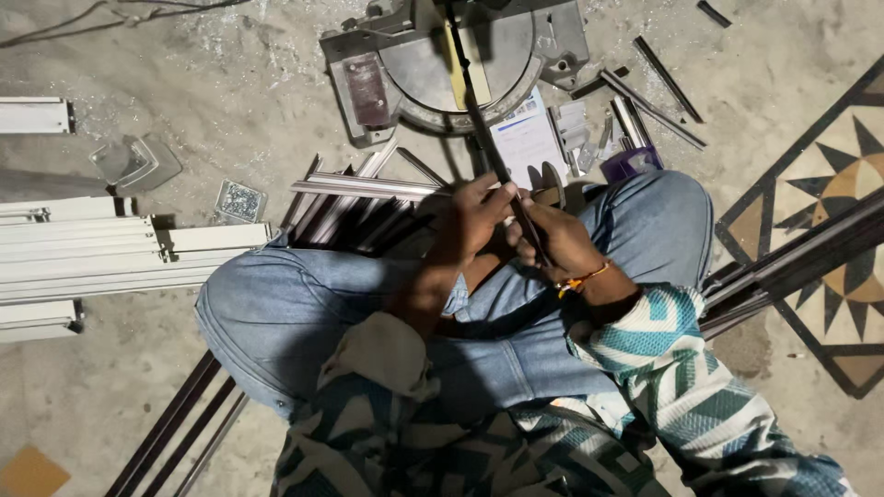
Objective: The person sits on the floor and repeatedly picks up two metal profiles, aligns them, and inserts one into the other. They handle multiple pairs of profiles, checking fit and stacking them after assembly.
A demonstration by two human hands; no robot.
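Both hands closed round dark metal strip point(488, 147) above lap, left hand point(474, 221) pinching it higher, right hand point(552, 241) gripping lower; cut profiles point(359, 198) already piled on floor point(230, 83) before mitre saw point(451, 60), white lengths point(92, 258) untouched alongside.

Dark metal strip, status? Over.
Left hand and right hand both gripping dark metal strip. Strip slants up over saw base. Nothing blocking it.

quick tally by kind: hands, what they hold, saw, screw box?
Hands: 2, left hand and right hand
Dark metal strip held in both hands: 1
Miter saw: 1
Clear box of screws: 1
Total: 5
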